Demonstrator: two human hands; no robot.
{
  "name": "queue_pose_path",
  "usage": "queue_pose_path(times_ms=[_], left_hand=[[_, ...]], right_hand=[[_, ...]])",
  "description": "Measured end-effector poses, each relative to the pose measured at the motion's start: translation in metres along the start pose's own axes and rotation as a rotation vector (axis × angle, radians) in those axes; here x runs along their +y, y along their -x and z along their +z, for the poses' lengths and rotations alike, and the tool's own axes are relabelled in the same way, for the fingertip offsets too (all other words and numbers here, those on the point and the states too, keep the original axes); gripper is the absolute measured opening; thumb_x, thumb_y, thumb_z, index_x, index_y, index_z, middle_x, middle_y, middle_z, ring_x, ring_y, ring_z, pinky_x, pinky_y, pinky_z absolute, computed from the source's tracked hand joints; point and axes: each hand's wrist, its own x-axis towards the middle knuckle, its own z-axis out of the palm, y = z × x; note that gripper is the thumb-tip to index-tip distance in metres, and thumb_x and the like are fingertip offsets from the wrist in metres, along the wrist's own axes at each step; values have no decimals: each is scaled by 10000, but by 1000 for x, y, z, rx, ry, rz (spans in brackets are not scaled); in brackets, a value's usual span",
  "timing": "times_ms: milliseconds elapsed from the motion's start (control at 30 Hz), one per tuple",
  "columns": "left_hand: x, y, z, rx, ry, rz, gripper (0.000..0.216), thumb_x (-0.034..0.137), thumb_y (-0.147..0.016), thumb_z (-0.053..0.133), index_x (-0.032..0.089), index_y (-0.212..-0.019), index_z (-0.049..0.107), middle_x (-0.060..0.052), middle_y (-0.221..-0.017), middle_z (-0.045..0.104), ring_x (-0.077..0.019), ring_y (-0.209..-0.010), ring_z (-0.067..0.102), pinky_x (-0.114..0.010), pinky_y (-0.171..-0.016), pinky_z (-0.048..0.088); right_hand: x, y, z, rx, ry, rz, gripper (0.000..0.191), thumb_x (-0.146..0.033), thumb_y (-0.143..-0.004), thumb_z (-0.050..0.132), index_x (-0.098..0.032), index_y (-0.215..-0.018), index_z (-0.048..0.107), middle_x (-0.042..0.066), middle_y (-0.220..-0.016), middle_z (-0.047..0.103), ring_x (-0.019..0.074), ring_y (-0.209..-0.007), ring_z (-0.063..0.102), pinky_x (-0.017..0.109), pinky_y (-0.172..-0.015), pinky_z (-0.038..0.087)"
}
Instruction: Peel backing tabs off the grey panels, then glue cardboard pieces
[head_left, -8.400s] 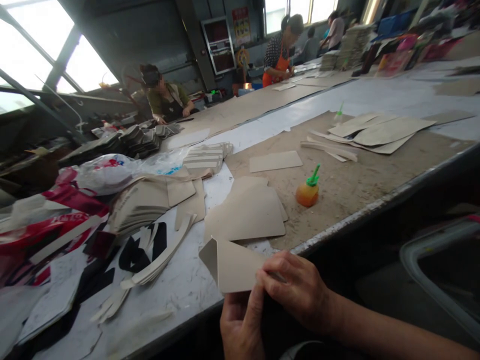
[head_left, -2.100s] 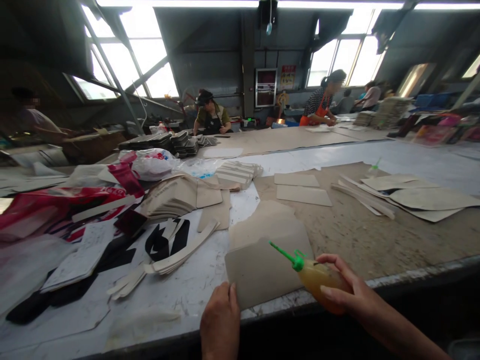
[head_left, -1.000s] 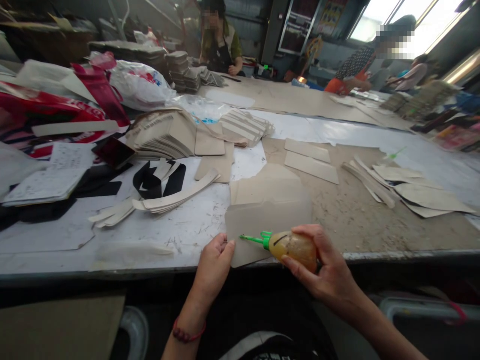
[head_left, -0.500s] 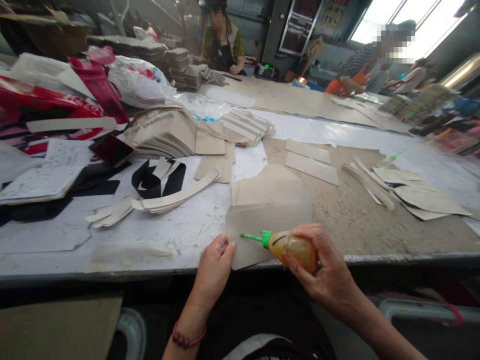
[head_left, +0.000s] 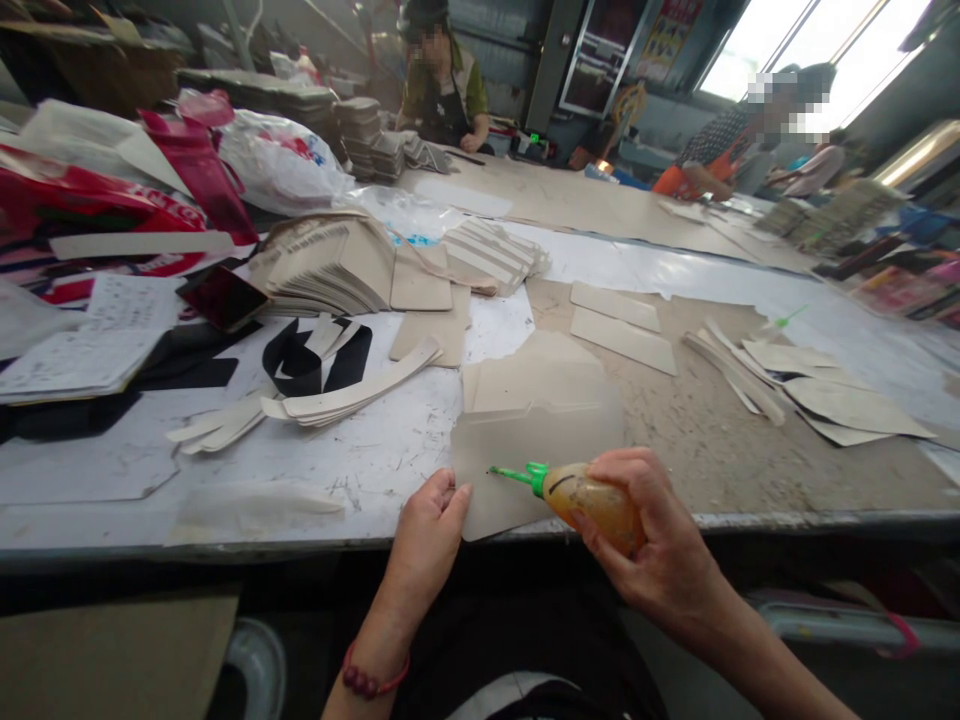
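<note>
A beige sheet [head_left: 525, 440] lies at the near edge of the table, its front corner by the edge. My left hand [head_left: 433, 515] pinches the sheet's left border between thumb and fingers. In my right hand [head_left: 645, 520] is a squeeze glue bottle [head_left: 592, 500] with amber contents, tilted nearly flat, fingers wrapped round its body. Its green nozzle [head_left: 514, 474] points left, with the dark tip just over or on the sheet; contact cannot be made out. Behind it, another beige piece [head_left: 532, 370] lies partly under or against the sheet.
Curved strips [head_left: 360, 390] and a black band [head_left: 289, 360] lie on the left. A fanned stack of beige pieces [head_left: 330, 265] stands behind them. Flat pieces [head_left: 847, 390] lie on the right. Two co-workers, one with a green sleeve [head_left: 476, 95], are at the far side.
My right hand has moved the glue bottle slightly right, its nozzle tip shifting along the sheet. My left hand stays on the sheet's border.
</note>
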Motion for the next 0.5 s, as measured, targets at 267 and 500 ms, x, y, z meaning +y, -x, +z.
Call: queue_pose_path(times_ms=[267,500], left_hand=[[-2,0,-1,40,-20,10,245,445,-758,556,203,-745,591,4,-623,600,-169,-603,546,-283,-604,455],[-2,-1,-1,53,-19,14,243,446,-745,566,206,-710,585,2,-613,595,-171,-604,545,-275,-593,455]], right_hand=[[-6,-6,2,-16,47,-35,389,-53,-740,557,-227,-1067,436,63,-1000,457,203,-923,496,330,-790,454],[-10,-9,3,-24,75,-49,382,-52,-730,548,-233,-1047,437,63,-988,467,211,-916,496,340,-771,464]])
